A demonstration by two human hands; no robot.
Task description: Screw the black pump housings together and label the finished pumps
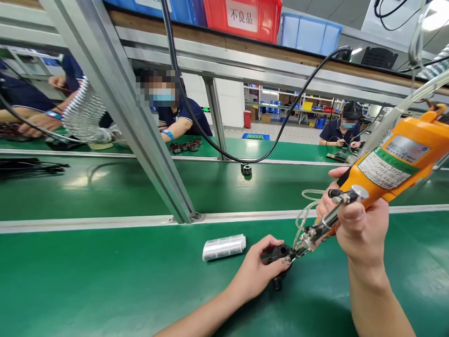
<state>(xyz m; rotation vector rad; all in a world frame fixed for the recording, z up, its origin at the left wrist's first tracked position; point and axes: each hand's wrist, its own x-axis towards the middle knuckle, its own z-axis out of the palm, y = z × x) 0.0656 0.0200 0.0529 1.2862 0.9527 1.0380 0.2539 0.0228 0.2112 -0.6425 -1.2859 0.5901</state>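
Observation:
My right hand (365,220) is wrapped round an orange electric screwdriver (393,154), which tilts down to the left. Its metal nose, with thin clear hoses looped beside it, reaches a small black plastic part (279,253) on the green bench. Fingers and thumb of my left hand (259,269) grip that black part from the left. The fingertips partly hide it, and whether the tip sits in a screw hole cannot be made out. Left of my left hand lies a roll of clear film with labels (223,247).
An aluminium post (140,121) slants down to the bench's back edge. A black cable (245,159) hangs in a loop ahead. Beyond, a small round part (246,169) lies on a green belt. Co-workers (345,126) sit opposite. Overhead stands a red bin (242,18).

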